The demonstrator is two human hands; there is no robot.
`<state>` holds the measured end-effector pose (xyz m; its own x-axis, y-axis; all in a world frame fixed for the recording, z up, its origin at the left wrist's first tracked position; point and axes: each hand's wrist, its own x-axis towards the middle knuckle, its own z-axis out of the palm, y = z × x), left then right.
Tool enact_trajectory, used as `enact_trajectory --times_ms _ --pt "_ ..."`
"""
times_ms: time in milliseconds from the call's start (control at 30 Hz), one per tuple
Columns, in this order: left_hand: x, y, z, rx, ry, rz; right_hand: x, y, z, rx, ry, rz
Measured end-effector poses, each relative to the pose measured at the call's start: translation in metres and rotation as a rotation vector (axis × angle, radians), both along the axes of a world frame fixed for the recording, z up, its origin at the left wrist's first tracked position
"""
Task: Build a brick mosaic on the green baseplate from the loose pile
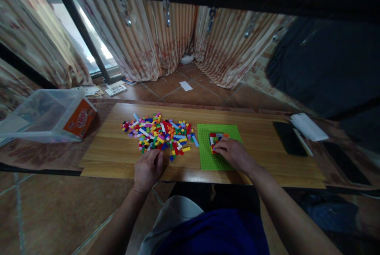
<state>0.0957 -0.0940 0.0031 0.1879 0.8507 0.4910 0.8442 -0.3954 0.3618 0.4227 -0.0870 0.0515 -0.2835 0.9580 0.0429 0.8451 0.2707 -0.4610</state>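
A pile of small coloured bricks (pixel 160 134) lies spread on a low wooden table (pixel 118 156). To its right is a green baseplate (pixel 208 160) with a small red, white and orange brick build (pixel 216 136) on it. My right hand (pixel 233 154) rests on the baseplate with its fingers curled, fingertips pressing at the near edge of the build. My left hand (pixel 147 169) lies on the table at the near edge of the pile, fingers bent down among the bricks; whether it holds one is hidden.
A clear plastic bin (pixel 44 114) with an orange label stands at the table's left end. A black phone (pixel 289 139) and a white flat object (pixel 308 127) lie at the right end. Curtains hang behind; papers lie on the tiled floor (pixel 190 88).
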Motion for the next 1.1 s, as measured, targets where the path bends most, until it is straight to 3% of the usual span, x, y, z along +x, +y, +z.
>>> enact_trajectory --times_ms 433,1100 --pt "0.001 0.0 -0.001 -0.016 -0.013 0.009 -0.004 -0.013 -0.012 0.111 -0.088 0.014" --pt "0.0 0.0 -0.001 0.003 0.012 -0.002 -0.006 -0.019 -0.008 0.193 0.195 -0.226"
